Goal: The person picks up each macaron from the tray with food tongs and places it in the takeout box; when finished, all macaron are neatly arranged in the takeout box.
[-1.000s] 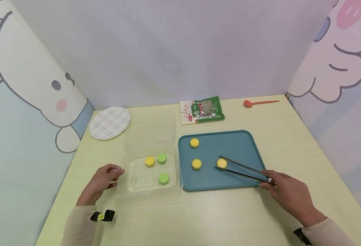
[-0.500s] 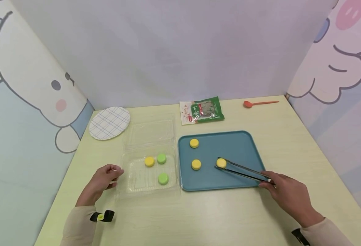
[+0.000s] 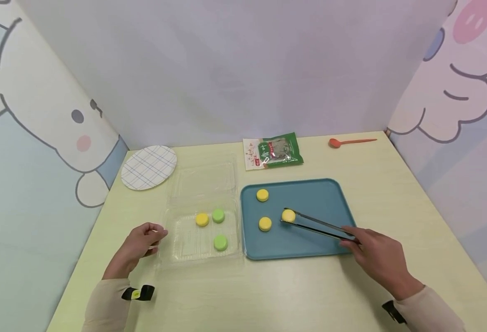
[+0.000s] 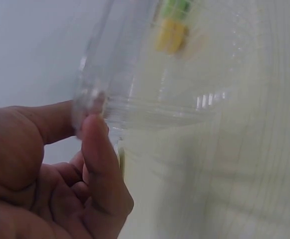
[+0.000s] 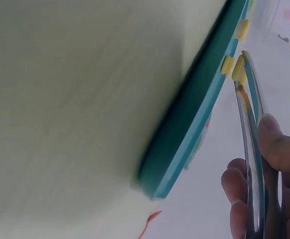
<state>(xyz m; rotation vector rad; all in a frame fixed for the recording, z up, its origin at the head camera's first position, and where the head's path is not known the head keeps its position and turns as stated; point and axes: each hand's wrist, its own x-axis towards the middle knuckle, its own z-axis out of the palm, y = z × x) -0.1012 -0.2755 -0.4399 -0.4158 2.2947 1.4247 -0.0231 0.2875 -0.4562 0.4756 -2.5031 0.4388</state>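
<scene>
My right hand (image 3: pixel 378 256) holds metal tongs (image 3: pixel 319 228), whose tips pinch a yellow macaron (image 3: pixel 288 216). In the right wrist view this macaron (image 5: pixel 239 69) is raised off the blue tray (image 3: pixel 305 246). Two other yellow macarons, one at the back (image 3: pixel 262 195) and one nearer (image 3: pixel 265 224), lie on the tray's left part. At far left, my left hand (image 3: pixel 141 242) pinches the edge of a clear plastic box (image 4: pixel 135 109) between thumb and forefinger. Inside that box are a yellow macaron (image 3: pixel 202 219) and two green macarons (image 3: pixel 220 242); its lid (image 3: pixel 203 180) lies folded back.
A checked plate (image 3: pixel 149 168) lies at the back left. Behind the tray is a green and white packet (image 3: pixel 273 151), and a red spoon (image 3: pixel 351 142) lies at the back right. Printed walls enclose the table on the left, back and right.
The tongs have lifted the yellow macaron and moved it a little left and up in the head view. My right hand has shifted left with them; my left hand stays at the box edge.
</scene>
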